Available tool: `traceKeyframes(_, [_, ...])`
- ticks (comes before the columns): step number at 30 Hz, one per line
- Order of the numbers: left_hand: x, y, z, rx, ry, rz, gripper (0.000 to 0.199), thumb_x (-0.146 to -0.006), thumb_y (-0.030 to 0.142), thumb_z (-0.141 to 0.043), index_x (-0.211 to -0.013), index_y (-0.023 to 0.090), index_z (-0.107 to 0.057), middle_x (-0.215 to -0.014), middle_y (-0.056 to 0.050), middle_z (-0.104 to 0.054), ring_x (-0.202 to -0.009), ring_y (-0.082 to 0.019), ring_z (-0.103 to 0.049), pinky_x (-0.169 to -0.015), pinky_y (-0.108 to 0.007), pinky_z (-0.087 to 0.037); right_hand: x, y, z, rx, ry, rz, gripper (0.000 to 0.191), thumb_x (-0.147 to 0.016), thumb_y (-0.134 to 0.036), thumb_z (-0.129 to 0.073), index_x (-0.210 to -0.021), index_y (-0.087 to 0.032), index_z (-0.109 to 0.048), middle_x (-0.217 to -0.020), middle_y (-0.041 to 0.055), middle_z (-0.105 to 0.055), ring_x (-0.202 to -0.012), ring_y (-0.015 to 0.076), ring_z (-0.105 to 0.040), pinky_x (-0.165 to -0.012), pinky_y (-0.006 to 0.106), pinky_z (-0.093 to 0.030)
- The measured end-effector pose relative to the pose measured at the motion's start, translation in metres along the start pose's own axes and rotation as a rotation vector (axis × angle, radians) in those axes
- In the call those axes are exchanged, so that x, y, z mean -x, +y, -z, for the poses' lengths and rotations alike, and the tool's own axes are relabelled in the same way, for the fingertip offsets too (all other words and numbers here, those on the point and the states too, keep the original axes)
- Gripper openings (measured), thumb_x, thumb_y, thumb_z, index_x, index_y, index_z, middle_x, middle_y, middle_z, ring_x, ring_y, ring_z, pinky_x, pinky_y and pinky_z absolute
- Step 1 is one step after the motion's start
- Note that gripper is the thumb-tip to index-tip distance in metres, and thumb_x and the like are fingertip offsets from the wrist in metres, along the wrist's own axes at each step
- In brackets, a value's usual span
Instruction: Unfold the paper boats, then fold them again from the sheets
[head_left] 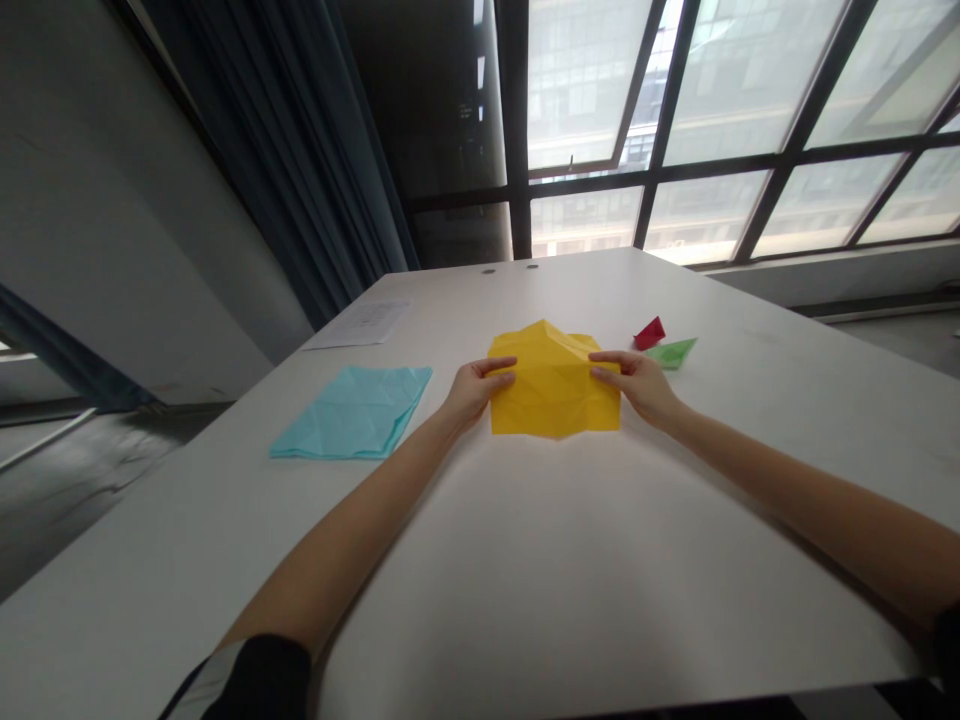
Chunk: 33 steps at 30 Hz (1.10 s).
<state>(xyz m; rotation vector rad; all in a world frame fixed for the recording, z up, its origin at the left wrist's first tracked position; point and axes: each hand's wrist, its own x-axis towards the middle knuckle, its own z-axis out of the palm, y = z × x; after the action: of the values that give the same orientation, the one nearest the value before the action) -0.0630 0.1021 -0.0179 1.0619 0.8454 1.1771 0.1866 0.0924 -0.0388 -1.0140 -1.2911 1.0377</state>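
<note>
A creased sheet of yellow paper [555,395] is held up over the middle of the white table, its surface bent along fold lines with a raised peak at the top. My left hand [474,388] pinches its left edge between thumb and fingers. On the opposite edge, my right hand [641,385] grips the paper the same way. Just beyond my right hand lie a red folded paper piece [649,333] and a green folded paper piece [673,352]. To the left of my left hand rests a stack of creased light-blue paper [356,410].
The white table [555,560] stretches away toward large windows [720,110]. A printed white sheet [360,324] lies at its far left, near a dark blue curtain [292,150]. Two round holes sit at the table's far end.
</note>
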Motion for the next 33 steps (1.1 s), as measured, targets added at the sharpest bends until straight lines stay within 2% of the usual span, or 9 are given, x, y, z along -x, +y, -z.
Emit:
traceKeyframes(13, [-0.003,-0.010,-0.002,-0.101,0.022,-0.150,0.033,-0.052,0.030,-0.079,-0.079,0.012,-0.070,-0.087,-0.008,-0.068,-0.077,-0.017,-0.061,-0.079,-0.033,-0.046,0.005,-0.002,-0.009,-0.094,-0.040,-0.073,0.024,-0.060,-0.035,-0.074,-0.077,-0.020,-0.069,-0.080,0.0024,-0.069,-0.075,0.0161,-0.061,-0.072,0.029,-0.049])
traceKeyframes(16, [-0.005,-0.011,-0.001,-0.180,0.035,-0.188,0.034,-0.054,0.034,-0.076,-0.080,0.013,-0.070,-0.082,-0.008,-0.068,-0.075,-0.017,-0.060,-0.077,-0.034,-0.047,0.005,-0.001,-0.010,-0.112,-0.044,-0.086,0.023,-0.061,-0.036,-0.073,-0.077,-0.021,-0.068,-0.079,0.0018,-0.068,-0.075,0.0157,-0.060,-0.072,0.029,-0.048])
traceKeyframes(18, [-0.006,-0.012,0.000,-0.308,0.069,-0.254,0.031,-0.058,0.036,-0.074,-0.080,0.015,-0.070,-0.083,-0.007,-0.066,-0.078,-0.018,-0.059,-0.078,-0.034,-0.046,0.006,0.000,-0.011,-0.107,-0.047,-0.082,0.024,-0.061,-0.038,-0.072,-0.076,-0.021,-0.067,-0.079,0.0017,-0.067,-0.075,0.0160,-0.059,-0.072,0.030,-0.048])
traceKeyframes(21, [-0.005,-0.010,0.001,-0.615,0.172,-0.425,0.022,-0.063,0.035,-0.071,-0.077,0.018,-0.070,-0.097,-0.007,-0.058,-0.092,-0.020,-0.054,-0.087,-0.036,-0.042,0.006,0.000,-0.011,-0.001,-0.026,-0.023,0.026,-0.063,-0.043,-0.069,-0.077,-0.021,-0.066,-0.080,0.0029,-0.065,-0.080,0.0183,-0.058,-0.075,0.033,-0.046])
traceKeyframes(25, [0.004,-0.002,-0.003,-1.009,0.265,-0.593,0.013,-0.068,0.032,-0.068,-0.074,0.021,-0.071,-0.115,-0.008,-0.046,-0.112,-0.025,-0.039,-0.099,-0.043,-0.030,0.006,-0.002,-0.009,0.322,0.126,0.154,0.028,-0.065,-0.045,-0.066,-0.077,-0.020,-0.069,-0.107,0.0086,-0.056,-0.106,0.0248,-0.047,-0.079,0.036,-0.044])
traceKeyframes(27, [0.009,0.002,-0.006,-1.130,0.277,-0.676,0.010,-0.070,0.031,-0.067,-0.073,0.022,-0.070,-0.123,-0.006,-0.043,-0.119,-0.027,-0.032,-0.102,-0.044,-0.024,0.005,-0.002,-0.007,0.389,0.147,0.202,0.027,-0.066,-0.045,-0.065,-0.077,-0.021,-0.069,-0.115,0.0089,-0.052,-0.109,0.0255,-0.046,-0.077,0.035,-0.044])
traceKeyframes(29, [0.012,0.004,-0.008,-1.202,0.240,-0.727,0.008,-0.073,0.029,-0.064,-0.073,0.022,-0.069,-0.123,-0.005,-0.046,-0.121,-0.026,-0.031,-0.103,-0.044,-0.022,0.004,-0.001,-0.006,0.333,0.093,0.184,0.027,-0.067,-0.045,-0.064,-0.078,-0.020,-0.067,-0.105,0.0077,-0.058,-0.096,0.0228,-0.053,-0.073,0.035,-0.045])
traceKeyframes(30, [0.012,0.004,-0.009,-1.220,0.203,-0.725,0.008,-0.075,0.028,-0.061,-0.075,0.022,-0.067,-0.118,-0.005,-0.051,-0.118,-0.024,-0.036,-0.102,-0.044,-0.023,0.004,-0.001,-0.006,0.283,0.063,0.161,0.027,-0.068,-0.044,-0.063,-0.078,-0.020,-0.066,-0.095,0.0063,-0.061,-0.087,0.0209,-0.056,-0.071,0.034,-0.046])
traceKeyframes(33, [0.012,0.004,-0.009,-1.188,0.068,-0.638,0.013,-0.081,0.026,-0.052,-0.082,0.021,-0.064,-0.090,-0.003,-0.064,-0.092,-0.019,-0.055,-0.094,-0.040,-0.032,0.004,-0.002,-0.007,0.184,0.028,0.118,0.025,-0.067,-0.042,-0.065,-0.076,-0.019,-0.064,-0.077,0.0029,-0.064,-0.073,0.0177,-0.058,-0.067,0.032,-0.047])
